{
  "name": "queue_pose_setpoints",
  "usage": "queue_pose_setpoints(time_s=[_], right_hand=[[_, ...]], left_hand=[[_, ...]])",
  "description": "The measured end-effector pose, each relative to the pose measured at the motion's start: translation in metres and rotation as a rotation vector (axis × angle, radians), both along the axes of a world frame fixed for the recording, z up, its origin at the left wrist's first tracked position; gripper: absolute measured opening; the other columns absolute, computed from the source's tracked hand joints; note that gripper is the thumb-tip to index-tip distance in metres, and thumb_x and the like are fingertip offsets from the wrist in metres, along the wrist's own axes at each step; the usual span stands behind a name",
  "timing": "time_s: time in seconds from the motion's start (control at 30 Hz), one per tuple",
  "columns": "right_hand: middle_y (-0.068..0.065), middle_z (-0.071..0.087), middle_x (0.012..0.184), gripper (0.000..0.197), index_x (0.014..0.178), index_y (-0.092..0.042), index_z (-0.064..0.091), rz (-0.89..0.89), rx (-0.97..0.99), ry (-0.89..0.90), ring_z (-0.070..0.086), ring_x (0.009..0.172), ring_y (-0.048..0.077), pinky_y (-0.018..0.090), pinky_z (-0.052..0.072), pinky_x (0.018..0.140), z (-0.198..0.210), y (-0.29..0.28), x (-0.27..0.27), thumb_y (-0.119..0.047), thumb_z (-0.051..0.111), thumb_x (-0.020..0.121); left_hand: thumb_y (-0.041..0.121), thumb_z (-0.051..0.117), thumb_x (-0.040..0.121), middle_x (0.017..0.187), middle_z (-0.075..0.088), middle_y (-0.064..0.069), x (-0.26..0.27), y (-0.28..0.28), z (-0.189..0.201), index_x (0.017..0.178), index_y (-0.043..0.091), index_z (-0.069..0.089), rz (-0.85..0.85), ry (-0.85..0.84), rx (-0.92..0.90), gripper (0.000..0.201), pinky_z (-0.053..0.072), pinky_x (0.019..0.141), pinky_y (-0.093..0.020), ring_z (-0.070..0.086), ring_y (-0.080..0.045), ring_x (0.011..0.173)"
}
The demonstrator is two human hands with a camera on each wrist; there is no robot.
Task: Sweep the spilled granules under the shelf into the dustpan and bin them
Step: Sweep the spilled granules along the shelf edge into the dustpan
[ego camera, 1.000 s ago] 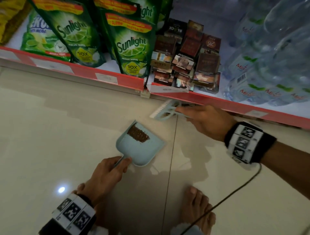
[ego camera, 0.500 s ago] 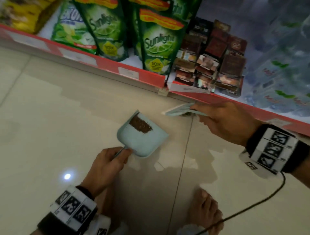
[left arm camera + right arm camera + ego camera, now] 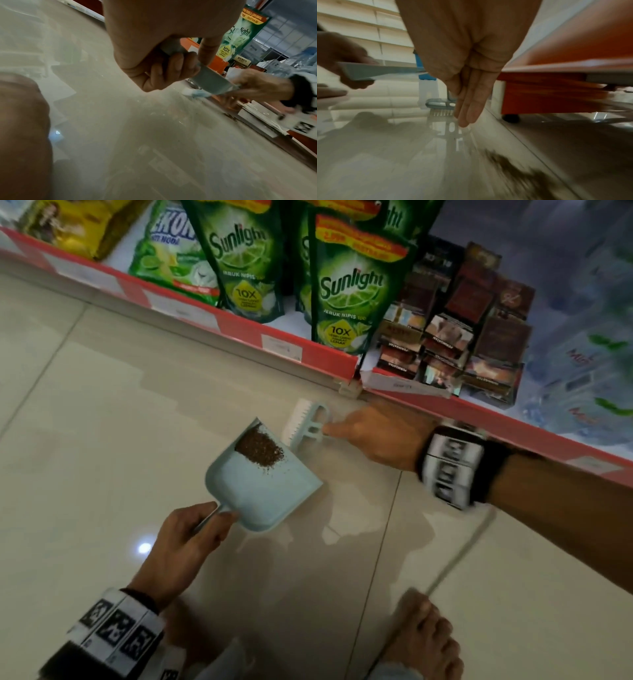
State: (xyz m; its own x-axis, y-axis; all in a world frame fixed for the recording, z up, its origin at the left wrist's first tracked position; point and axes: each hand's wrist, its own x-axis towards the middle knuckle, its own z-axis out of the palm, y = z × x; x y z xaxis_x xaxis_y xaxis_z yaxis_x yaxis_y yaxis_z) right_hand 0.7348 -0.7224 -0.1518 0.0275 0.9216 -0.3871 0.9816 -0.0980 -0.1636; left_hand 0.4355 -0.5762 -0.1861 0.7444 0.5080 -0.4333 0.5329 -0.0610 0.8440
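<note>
Down on the tiled floor (image 3: 102, 460), the left hand (image 3: 185, 539) curled around the handle of the pale blue dustpan (image 3: 263, 491), most of that handle hidden inside the fist. A heap of brown granules (image 3: 260, 448) sat in the pan's far corner; more lay smeared and blurred on the floor (image 3: 518, 166) near the shelf (image 3: 308, 356) base in the right wrist view. The right hand (image 3: 373, 436) held the small brush (image 3: 306, 422) by its handle beside the pan's mouth, though how its fingers closed was hard to make out. Motion blur softened the right wristband (image 3: 452, 467).
</note>
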Motion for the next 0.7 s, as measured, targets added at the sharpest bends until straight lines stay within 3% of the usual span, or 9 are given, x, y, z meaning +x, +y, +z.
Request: queue_pose_setpoints(time_s=[0.07, 0.17, 0.2, 0.3, 0.37, 0.5, 0.63, 0.7], right_hand=[[0.017, 0.068, 0.116, 0.054, 0.147, -0.023, 0.044, -0.020, -0.022, 0.022, 0.068, 0.092, 0.034, 0.043, 0.055, 0.074, 0.011, -0.039, 0.009, -0.003, 0.046, 0.097], [0.018, 0.074, 0.103, 0.051, 0.126, -0.011, 0.066, -0.041, 0.191, -0.026, 0.073, 0.076, 0.035, 0.045, 0.061, 0.061, 0.023, -0.081, 0.015, 0.006, 0.073, 0.078], [0.020, 0.074, 0.099, 0.048, 0.123, -0.009, 0.068, -0.067, 0.212, -0.007, 0.072, 0.072, 0.036, 0.045, 0.060, 0.057, 0.023, -0.082, 0.015, 0.005, 0.075, 0.078], [0.023, 0.071, 0.089, 0.040, 0.131, -0.007, 0.062, -0.116, 0.261, 0.144, 0.067, 0.065, 0.038, 0.047, 0.057, 0.056, 0.019, -0.054, 0.007, 0.000, 0.063, 0.091], [0.021, 0.070, 0.093, 0.042, 0.139, -0.012, 0.055, -0.129, 0.275, 0.159, 0.065, 0.069, 0.037, 0.046, 0.056, 0.061, 0.011, -0.026, -0.004, -0.005, 0.053, 0.098], [0.017, 0.069, 0.097, 0.052, 0.146, -0.021, 0.046, -0.096, 0.215, 0.178, 0.066, 0.081, 0.034, 0.042, 0.053, 0.070, -0.006, 0.012, -0.023, -0.001, 0.044, 0.098], [0.012, 0.068, 0.114, 0.051, 0.149, -0.028, 0.040, -0.033, 0.053, 0.056, 0.065, 0.088, 0.034, 0.034, 0.045, 0.066, -0.009, -0.017, -0.014, -0.011, 0.042, 0.102], [0.012, 0.069, 0.118, 0.051, 0.147, -0.028, 0.043, -0.072, 0.032, 0.040, 0.068, 0.088, 0.034, 0.040, 0.055, 0.070, -0.001, -0.052, -0.001, -0.009, 0.046, 0.100]], left_hand=[[0.054, 0.058, 0.078, 0.053, 0.034, 0.007, 0.000, -0.001, -0.002, 0.051, 0.026, 0.043, 0.017, -0.023, -0.016, 0.043, 0.027, 0.051, -0.027, 0.032, -0.010, 0.051], [0.052, 0.058, 0.077, 0.052, 0.034, 0.009, 0.003, -0.002, -0.004, 0.049, 0.028, 0.044, 0.004, -0.036, -0.010, 0.040, 0.027, 0.051, -0.024, 0.030, -0.009, 0.050], [0.052, 0.057, 0.077, 0.052, 0.033, 0.009, 0.005, -0.003, -0.005, 0.049, 0.027, 0.044, -0.005, -0.040, -0.009, 0.040, 0.026, 0.050, -0.023, 0.030, -0.009, 0.050], [0.052, 0.056, 0.078, 0.051, 0.034, 0.009, 0.008, -0.003, -0.006, 0.049, 0.027, 0.044, -0.021, -0.045, 0.016, 0.040, 0.027, 0.051, -0.025, 0.030, -0.009, 0.050], [0.049, 0.057, 0.077, 0.051, 0.035, 0.008, 0.006, -0.005, -0.006, 0.049, 0.025, 0.044, -0.011, -0.060, 0.022, 0.039, 0.026, 0.053, -0.027, 0.031, -0.011, 0.050], [0.049, 0.059, 0.076, 0.051, 0.036, 0.004, 0.003, -0.010, 0.000, 0.049, 0.023, 0.048, 0.010, -0.104, 0.034, 0.039, 0.028, 0.056, -0.031, 0.033, -0.014, 0.051], [0.051, 0.059, 0.076, 0.050, 0.036, 0.002, 0.005, -0.010, 0.000, 0.052, 0.014, 0.048, 0.045, -0.121, 0.074, 0.045, 0.026, 0.055, -0.030, 0.032, -0.015, 0.050], [0.052, 0.057, 0.076, 0.049, 0.034, 0.003, 0.005, -0.010, 0.000, 0.051, 0.015, 0.045, 0.039, -0.111, 0.085, 0.045, 0.024, 0.053, -0.027, 0.030, -0.013, 0.049]])
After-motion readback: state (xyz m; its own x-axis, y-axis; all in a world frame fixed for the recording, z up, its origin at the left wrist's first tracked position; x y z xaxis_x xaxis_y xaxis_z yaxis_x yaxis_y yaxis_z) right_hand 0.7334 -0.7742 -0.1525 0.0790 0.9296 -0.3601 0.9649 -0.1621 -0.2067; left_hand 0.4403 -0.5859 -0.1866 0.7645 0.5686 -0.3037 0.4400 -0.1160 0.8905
